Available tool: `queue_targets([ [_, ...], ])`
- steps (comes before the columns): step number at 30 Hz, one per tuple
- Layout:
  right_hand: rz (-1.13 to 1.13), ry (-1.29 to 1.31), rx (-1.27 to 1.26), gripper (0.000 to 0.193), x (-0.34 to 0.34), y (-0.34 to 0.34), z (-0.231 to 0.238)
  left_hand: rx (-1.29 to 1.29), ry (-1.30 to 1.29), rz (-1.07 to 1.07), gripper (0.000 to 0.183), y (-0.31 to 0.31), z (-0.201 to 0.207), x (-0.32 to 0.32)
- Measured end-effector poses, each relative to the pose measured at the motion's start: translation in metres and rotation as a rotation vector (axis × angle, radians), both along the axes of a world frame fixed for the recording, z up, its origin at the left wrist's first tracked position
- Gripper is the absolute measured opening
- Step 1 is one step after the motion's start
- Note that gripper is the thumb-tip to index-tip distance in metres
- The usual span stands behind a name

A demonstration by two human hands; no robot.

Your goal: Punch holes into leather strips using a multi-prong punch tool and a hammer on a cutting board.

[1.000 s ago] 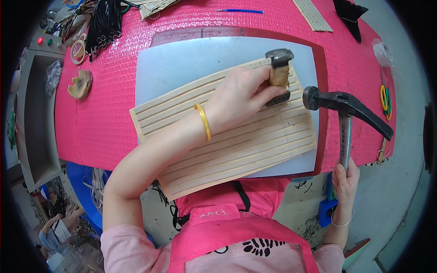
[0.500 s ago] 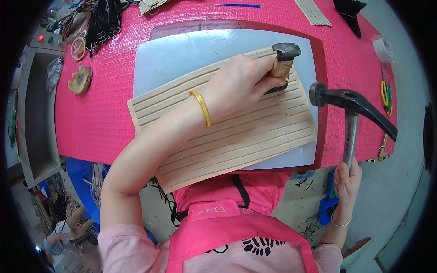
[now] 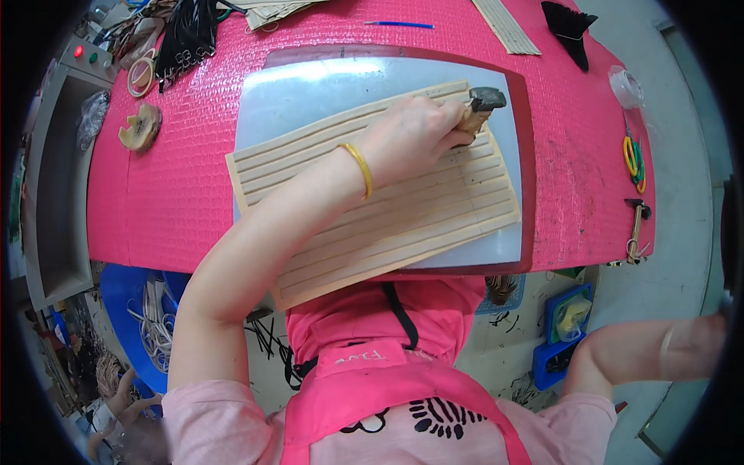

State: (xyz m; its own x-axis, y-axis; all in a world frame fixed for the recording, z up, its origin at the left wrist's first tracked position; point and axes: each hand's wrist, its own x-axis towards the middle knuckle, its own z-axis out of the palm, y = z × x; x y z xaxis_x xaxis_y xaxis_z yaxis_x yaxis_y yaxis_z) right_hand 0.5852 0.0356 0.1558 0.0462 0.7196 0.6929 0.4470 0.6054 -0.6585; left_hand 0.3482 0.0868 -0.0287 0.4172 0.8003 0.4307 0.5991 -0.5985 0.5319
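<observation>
My left hand (image 3: 415, 133) is closed round a metal punch (image 3: 486, 99) with a dark, blunt head and a tan wrapped shank. It holds the punch upright near the right end of a cream panel (image 3: 387, 225) ridged with long parallel strips; the punch's lower end is hidden behind my fingers. Beneath the panel lies a whitish board (image 3: 294, 93), which rests on a dark red mat (image 3: 528, 170). My right hand (image 3: 704, 341) is far out at the right rim, past the table, blurred and cut off by the dark border. Its fingers do not show, nor does any hammer.
The pink-covered table (image 3: 186, 178) holds a blue pen (image 3: 399, 25), a tape roll (image 3: 625, 87), scissors (image 3: 634, 163) with green and yellow handles, and a broken tan ring (image 3: 140, 128). Blue bins (image 3: 128, 318) stand below. More ridged strips (image 3: 508, 27) lie at the back.
My right hand has swung outward to the right rim, and the hammer it held has left the view. My left hand still grips the punch over the panel. The whole view has shifted slightly.
</observation>
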Motion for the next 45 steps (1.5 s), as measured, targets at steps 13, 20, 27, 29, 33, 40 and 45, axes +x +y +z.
queue_targets([
  [13, 0.026, -0.628, -0.845, 0.023, 0.033, -0.018, -0.116, 0.015, 0.043, -0.014, 0.019, 0.000, 0.007, 0.001],
  [20, -0.006, -0.613, -0.892, 0.023, 0.051, -0.014, -0.149, -0.171, -0.609, 0.071, 0.012, -0.013, 0.018, 0.003],
  [27, -0.004, -0.556, -0.954, 0.022, 0.038, -0.009, -0.144, -0.195, -0.321, 0.071, 0.016, -0.010, 0.004, 0.003],
  [29, -0.023, -0.526, -0.974, 0.023, 0.038, -0.008, -0.145, -0.206, -0.306, 0.071, 0.017, -0.010, 0.002, 0.002],
  [33, 0.015, -0.519, -0.947, 0.020, 0.047, -0.010, -0.151, -0.189, -0.215, 0.075, 0.020, -0.010, 0.002, 0.001],
  [40, 0.068, -0.330, -1.058, 0.019, 0.060, -0.009, -0.148, -0.068, -0.095, 0.047, 0.020, -0.015, -0.001, 0.006],
  [45, 0.209, 0.375, -0.553, 0.016, 0.070, -0.002, -0.041, 0.001, -0.003, 0.054, 0.020, -0.017, 0.000, 0.009],
])
